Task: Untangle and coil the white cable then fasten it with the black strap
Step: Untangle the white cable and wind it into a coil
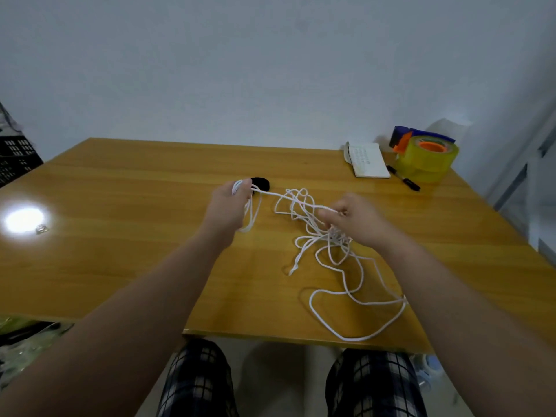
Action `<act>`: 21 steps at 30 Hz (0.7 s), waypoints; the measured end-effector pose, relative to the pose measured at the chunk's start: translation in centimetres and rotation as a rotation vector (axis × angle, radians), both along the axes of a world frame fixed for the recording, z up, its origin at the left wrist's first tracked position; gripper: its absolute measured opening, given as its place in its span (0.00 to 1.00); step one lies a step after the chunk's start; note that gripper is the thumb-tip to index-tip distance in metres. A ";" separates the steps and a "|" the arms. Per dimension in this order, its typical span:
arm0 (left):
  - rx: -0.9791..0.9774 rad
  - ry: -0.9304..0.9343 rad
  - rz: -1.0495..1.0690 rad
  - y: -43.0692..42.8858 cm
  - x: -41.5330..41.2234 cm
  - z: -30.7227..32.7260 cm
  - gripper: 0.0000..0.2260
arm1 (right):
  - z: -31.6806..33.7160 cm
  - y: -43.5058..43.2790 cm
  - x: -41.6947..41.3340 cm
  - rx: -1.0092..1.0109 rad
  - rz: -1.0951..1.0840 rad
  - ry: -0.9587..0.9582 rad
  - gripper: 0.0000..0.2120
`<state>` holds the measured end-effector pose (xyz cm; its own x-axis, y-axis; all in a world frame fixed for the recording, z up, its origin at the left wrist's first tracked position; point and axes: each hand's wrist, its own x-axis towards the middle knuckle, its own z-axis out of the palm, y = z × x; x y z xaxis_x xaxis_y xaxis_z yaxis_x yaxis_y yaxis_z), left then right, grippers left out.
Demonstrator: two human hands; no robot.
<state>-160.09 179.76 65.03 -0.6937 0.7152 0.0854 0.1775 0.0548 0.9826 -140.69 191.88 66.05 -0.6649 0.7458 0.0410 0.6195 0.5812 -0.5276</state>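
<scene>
The white cable (328,254) lies in a loose tangle on the wooden table (126,236), right of centre, with one long loop reaching the front edge. My left hand (228,206) holds a few coiled turns of it, which hang below the fingers. From there a taut strand runs right to my right hand (355,218), which pinches the cable above the tangle. The black strap (261,182) lies on the table just behind my left hand, partly hidden by it.
A white notebook (368,161), a black marker (404,178) and a yellow tape roll in a dispenser (427,158) sit at the back right. A black crate (15,158) stands off the table's left. A bright light glare (24,219) marks the left side.
</scene>
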 end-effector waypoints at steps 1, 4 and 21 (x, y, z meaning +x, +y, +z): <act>-0.002 -0.072 -0.050 0.0 0.2 0.3 0.21 | 0.0 0.2 0.0 -0.003 -0.022 0.107 0.21; -0.030 -0.422 -0.303 0.1 1.1 1.7 0.19 | 0.6 0.3 -0.1 0.006 -0.165 0.307 0.26; 0.329 -0.808 -0.492 1.3 3.9 5.9 0.16 | 0.4 -1.3 -1.9 0.099 0.257 -0.083 0.15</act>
<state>-156.15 181.09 70.92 -0.2640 0.9639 -0.0355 -0.6205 -0.1416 0.7713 -142.63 190.57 66.47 -0.8357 0.5476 0.0431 0.4838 0.7709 -0.4143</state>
